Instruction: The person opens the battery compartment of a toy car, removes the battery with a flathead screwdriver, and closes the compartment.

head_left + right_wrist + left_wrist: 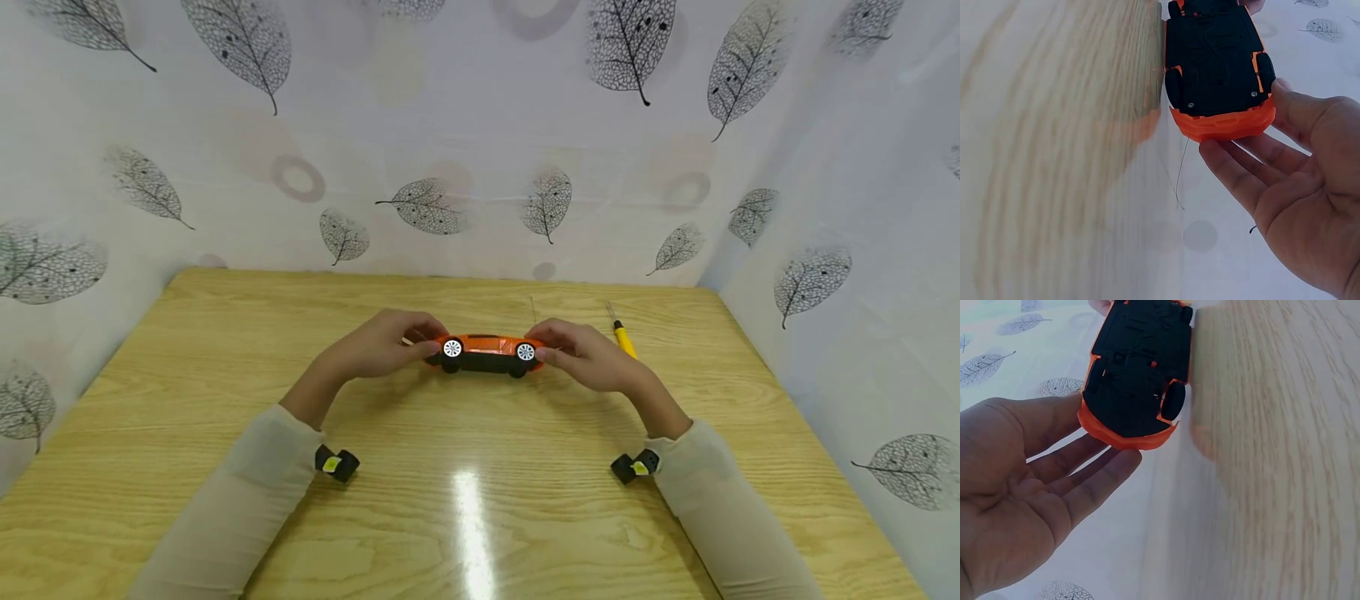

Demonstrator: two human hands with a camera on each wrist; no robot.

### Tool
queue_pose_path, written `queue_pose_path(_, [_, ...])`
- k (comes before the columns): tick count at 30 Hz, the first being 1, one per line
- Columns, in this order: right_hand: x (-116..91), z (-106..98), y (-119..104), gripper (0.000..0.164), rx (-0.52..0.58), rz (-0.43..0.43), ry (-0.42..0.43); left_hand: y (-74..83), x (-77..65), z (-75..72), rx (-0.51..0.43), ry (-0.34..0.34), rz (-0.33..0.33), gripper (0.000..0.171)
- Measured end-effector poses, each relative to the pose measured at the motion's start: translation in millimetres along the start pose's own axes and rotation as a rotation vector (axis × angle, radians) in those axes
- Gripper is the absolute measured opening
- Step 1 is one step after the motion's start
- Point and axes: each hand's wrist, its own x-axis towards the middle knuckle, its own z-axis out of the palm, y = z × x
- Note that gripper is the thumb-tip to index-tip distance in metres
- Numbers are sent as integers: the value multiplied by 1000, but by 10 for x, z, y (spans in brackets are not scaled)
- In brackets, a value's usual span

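Observation:
An orange toy car [491, 345] is held lengthwise between both hands, turned so its black underside [1138, 369] faces the person. My left hand [386, 343] grips one end, thumb on the near side and fingers behind. At the other end my right hand [585, 354] pinches the bumper [1225, 125] between thumb and fingers. Two silver-spoked wheels [452, 347] show along the upper edge. The lower side of the car is close over the wooden table. In the right wrist view, a thin dark wire [1180, 178] appears just past the bumper.
A screwdriver [624, 337] with a yellow and black handle lies on the wooden table [390, 500] behind the right hand. Leaf-printed white cloth [480, 125] hangs behind the table and along both sides. Black wrist cameras [337, 464] sit on both sleeves.

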Motion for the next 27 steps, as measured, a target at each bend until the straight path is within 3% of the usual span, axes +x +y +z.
queue_pose_path(13, [-13, 31, -37, 38, -81, 81, 48, 0, 15, 53, 51, 76, -88, 29])
queue_pose_path(21, [-18, 22, -33, 42, -23, 27, 56, 1, 24, 69, 22, 94, -114, 28])
queue_pose_path(27, [-9, 27, -13, 40, -50, 16, 66, -8, 16, 53, 13, 102, -108, 28])
